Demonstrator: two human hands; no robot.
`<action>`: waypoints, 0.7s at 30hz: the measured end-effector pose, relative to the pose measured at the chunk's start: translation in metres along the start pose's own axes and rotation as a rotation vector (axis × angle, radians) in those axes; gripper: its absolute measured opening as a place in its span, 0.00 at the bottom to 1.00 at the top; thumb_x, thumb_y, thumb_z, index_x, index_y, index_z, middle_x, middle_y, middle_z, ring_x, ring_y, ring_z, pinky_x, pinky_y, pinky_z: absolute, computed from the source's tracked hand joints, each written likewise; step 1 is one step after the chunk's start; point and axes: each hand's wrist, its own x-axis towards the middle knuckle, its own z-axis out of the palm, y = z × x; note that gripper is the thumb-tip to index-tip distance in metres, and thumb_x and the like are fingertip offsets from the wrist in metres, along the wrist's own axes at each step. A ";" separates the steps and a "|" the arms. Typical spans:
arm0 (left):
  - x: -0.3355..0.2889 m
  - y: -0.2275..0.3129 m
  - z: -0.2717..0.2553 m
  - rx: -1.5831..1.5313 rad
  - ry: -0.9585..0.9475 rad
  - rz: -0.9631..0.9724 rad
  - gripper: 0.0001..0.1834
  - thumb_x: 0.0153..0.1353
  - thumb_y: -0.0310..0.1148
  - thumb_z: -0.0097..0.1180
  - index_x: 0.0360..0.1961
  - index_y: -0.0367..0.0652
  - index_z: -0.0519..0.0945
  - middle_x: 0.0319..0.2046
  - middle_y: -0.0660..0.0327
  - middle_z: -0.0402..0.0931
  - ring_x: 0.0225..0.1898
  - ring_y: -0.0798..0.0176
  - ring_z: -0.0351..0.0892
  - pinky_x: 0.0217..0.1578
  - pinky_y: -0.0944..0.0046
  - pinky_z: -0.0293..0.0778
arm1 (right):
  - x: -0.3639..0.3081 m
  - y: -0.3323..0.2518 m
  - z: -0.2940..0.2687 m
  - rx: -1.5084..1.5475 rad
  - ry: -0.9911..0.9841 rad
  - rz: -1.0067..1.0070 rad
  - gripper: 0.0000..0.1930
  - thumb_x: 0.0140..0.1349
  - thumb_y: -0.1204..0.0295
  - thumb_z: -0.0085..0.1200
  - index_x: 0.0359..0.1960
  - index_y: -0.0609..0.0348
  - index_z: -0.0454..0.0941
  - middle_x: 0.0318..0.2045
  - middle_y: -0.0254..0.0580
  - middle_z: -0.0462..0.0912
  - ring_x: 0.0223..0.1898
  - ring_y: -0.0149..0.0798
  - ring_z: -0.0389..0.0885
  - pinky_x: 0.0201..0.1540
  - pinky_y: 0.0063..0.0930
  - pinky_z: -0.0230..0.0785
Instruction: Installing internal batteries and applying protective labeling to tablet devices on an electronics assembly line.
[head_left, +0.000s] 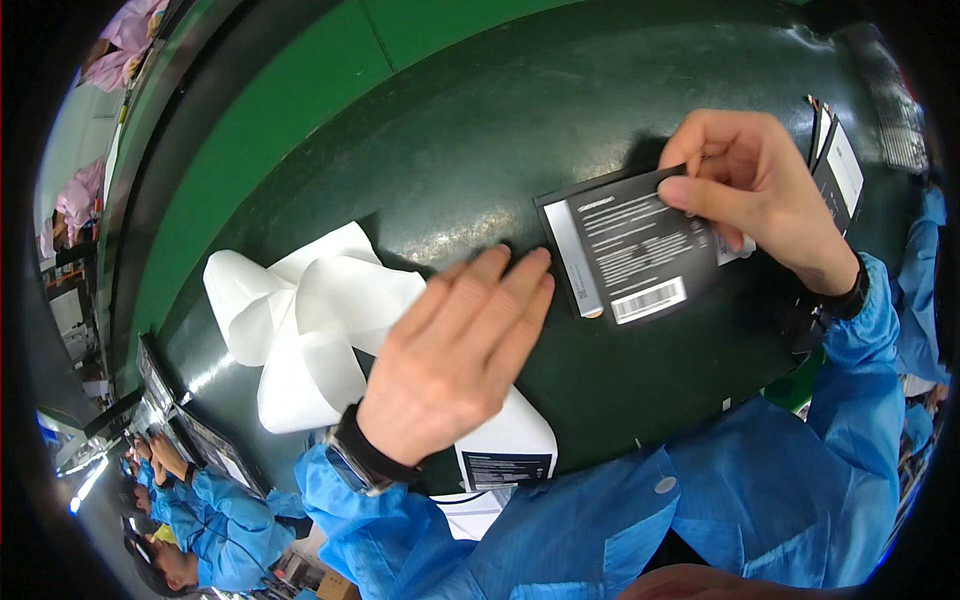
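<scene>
Green tabletop (600,90) beneath black label (648,245), blue-clad co-worker (238,525) at left.

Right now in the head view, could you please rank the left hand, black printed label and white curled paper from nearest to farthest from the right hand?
1. Black printed label: held near its upper right corner by the right hand.
2. Left hand: left of the label.
3. White curled paper: farther left.
</scene>
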 end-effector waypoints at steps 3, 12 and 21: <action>-0.001 0.008 0.006 0.094 -0.044 0.015 0.27 0.46 0.20 0.61 0.53 0.31 0.86 0.61 0.53 0.82 0.57 0.49 0.84 0.54 0.56 0.82 | 0.010 0.009 0.011 -0.045 0.033 0.011 0.05 0.68 0.77 0.66 0.38 0.66 0.83 0.25 0.30 0.82 0.19 0.19 0.73 0.18 0.17 0.61; -0.002 0.010 0.010 0.117 -0.097 -0.049 0.27 0.49 0.22 0.60 0.55 0.30 0.85 0.64 0.52 0.80 0.61 0.49 0.82 0.57 0.55 0.81 | 0.010 0.003 0.017 -0.113 0.042 0.068 0.07 0.68 0.75 0.68 0.36 0.67 0.85 0.25 0.33 0.85 0.21 0.20 0.78 0.18 0.16 0.66; 0.000 0.012 0.007 0.121 -0.123 -0.057 0.28 0.49 0.22 0.60 0.56 0.30 0.85 0.64 0.51 0.80 0.61 0.49 0.81 0.56 0.54 0.81 | 0.010 0.005 0.015 -0.089 0.050 0.040 0.06 0.68 0.75 0.68 0.37 0.67 0.85 0.25 0.34 0.86 0.22 0.21 0.80 0.18 0.16 0.69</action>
